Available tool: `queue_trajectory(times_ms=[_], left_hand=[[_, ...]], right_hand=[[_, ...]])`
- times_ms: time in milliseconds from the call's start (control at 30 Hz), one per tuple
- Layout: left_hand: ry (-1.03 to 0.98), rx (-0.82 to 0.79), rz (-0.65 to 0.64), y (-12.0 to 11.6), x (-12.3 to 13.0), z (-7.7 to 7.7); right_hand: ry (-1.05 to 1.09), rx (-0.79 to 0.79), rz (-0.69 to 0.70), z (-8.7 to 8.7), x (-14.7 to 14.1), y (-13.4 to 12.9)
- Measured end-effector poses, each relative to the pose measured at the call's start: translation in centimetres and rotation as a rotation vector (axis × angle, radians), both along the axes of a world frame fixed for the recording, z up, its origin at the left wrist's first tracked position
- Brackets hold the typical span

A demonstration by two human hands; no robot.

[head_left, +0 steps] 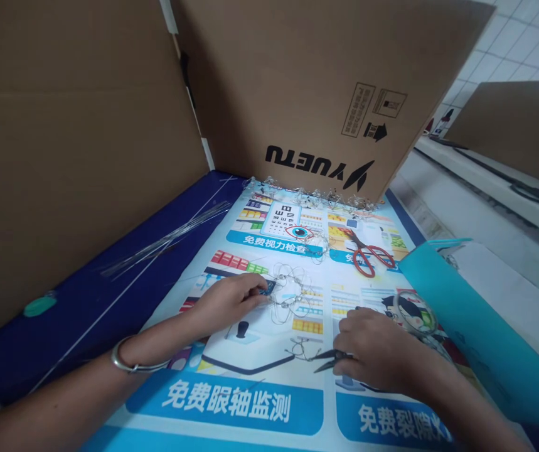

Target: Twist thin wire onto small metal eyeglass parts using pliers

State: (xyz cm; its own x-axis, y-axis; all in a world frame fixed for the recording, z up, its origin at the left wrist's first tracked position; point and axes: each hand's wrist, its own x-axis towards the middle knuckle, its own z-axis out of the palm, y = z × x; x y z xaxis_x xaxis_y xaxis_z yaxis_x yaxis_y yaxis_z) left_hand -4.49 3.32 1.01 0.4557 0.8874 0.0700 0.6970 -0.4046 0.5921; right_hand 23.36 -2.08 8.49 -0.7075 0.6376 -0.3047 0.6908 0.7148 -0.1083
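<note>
My left hand (231, 301) reaches in over the printed sheet. Its thumb and fingertips are pinched on the edge of a wire ring (284, 305), made of thin silvery loops. Closed around a pair of pliers (327, 358) is my right hand (368, 345); the dark, pointed jaws face left and stand apart. Beside the jaw tips lies a small looped wire piece (303, 349), and I cannot tell whether they touch it. The pliers' handles are hidden in my palm.
Red-handled scissors (361, 247) lie beyond my right hand. Several wire pieces (316, 198) line the foot of the cardboard wall (250, 81). Straight wires (170, 238) rest at left. At right are a clear tape-like roll (433, 317) and a teal box (476, 339).
</note>
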Motion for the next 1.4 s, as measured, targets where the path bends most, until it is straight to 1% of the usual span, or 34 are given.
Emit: queue_trajectory(times_ms=[100,167,233,300,333,367,433,500,600,667,733,900,1000,1067,1133,1233,1300,1400], left_hand=[[-0.021,0.032,-0.026,0.2,-0.5,0.5],[-0.03,0.065,-0.024,0.3,-0.8,1.0],[-0.032,0.106,-0.02,0.3,-1.0,1.6],[-0.033,0.14,-0.038,0.0,-0.9,2.3],[-0.031,0.147,-0.057,-0.2,-0.8,2.6],[-0.024,0.146,-0.087,-0.6,-0.5,2.9],[0.018,0.126,-0.175,-1.6,0.2,3.5],[0.094,0.116,-0.285,-2.8,1.1,4.0],[0.152,0.116,-0.39,-4.6,2.7,4.5],[0.156,0.118,-0.423,-5.3,3.8,4.4],[0.138,0.129,-0.441,-5.7,4.7,4.0],[0.099,0.157,-0.474,-5.6,6.2,2.4],[0.142,0.153,-0.468,-5.6,6.6,1.7],[0.196,0.143,-0.473,-5.7,6.7,1.5],[0.226,0.137,-0.482,-5.9,6.7,1.5],[0.201,0.094,-0.507,-6.2,6.4,2.0],[0.162,0.017,-0.504,-6.3,6.0,2.4],[0.058,-0.133,-0.459,-6.4,5.4,3.1]], right_hand=[[-0.014,-0.073,-0.011,0.7,0.7,-0.1],[0.013,-0.124,-0.018,1.2,1.3,0.0],[0.085,-0.183,-0.02,1.4,1.8,0.5],[0.189,-0.22,-0.036,0.9,2.1,1.2],[0.247,-0.211,-0.059,0.4,2.1,1.5],[0.316,-0.179,-0.112,-0.3,1.9,1.9],[0.498,-0.057,-0.294,-2.0,1.2,2.3],[0.638,-0.026,-0.434,-3.8,0.3,2.4],[0.771,-0.004,-0.497,-5.8,-0.7,2.0],[0.822,0.014,-0.505,-6.4,-0.9,1.8],[0.847,0.014,-0.513,-6.7,-0.9,1.7],[0.856,-0.011,-0.548,-6.9,-0.6,1.7],[0.856,-0.021,-0.548,-6.8,-0.5,1.6],[0.856,-0.032,-0.546,-6.7,-0.4,1.6],[0.856,-0.04,-0.545,-6.7,-0.3,1.5],[0.854,-0.045,-0.545,-6.7,-0.3,1.5],[0.849,-0.047,-0.54,-6.6,-0.2,1.4],[0.831,-0.049,-0.524,-6.4,-0.2,1.4]])
